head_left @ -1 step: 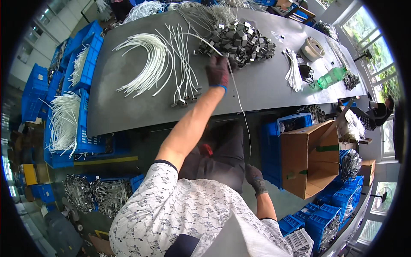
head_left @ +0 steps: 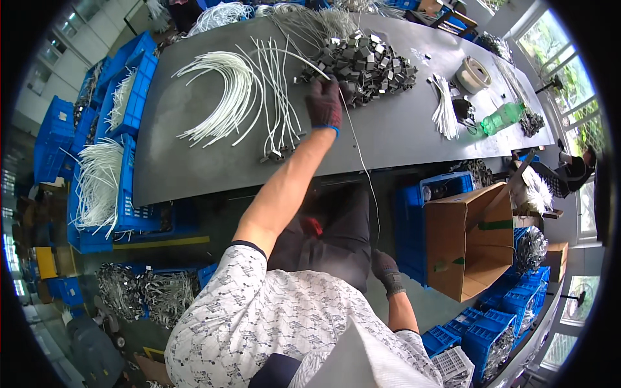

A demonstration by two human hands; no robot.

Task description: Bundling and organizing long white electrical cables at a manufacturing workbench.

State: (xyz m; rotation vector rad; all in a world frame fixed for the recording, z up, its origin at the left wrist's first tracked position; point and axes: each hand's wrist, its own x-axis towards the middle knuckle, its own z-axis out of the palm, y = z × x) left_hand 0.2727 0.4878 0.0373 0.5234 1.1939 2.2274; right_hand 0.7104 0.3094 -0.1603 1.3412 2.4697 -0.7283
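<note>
My left hand (head_left: 324, 107), in a dark red-black glove, is over the table (head_left: 213, 165) with its fingers closed on the end of a white tube (head_left: 300, 57) and the upper part of a thin pale wire (head_left: 355, 137). The wire hangs over the table edge to my right hand (head_left: 388, 274), gloved in grey and low by my right thigh, its fingers closed around the lower part. Just beyond the left hand lies a heap of small dark blocks (head_left: 375, 64). Left of it are loose white tubes with dark blocks (head_left: 274, 156) at their near ends, and a curved bundle of white tubes (head_left: 240, 97).
Blue crates (head_left: 127, 174) of white tubes stand along the table's left end. An open cardboard box (head_left: 446, 252) and blue crates are at my right. A green bottle (head_left: 501, 118), a tape roll (head_left: 473, 74) and another white bundle (head_left: 444, 111) occupy the table's right side.
My left hand has shifted slightly left with the tube end and the wire. The right hand is nearly where it was.
</note>
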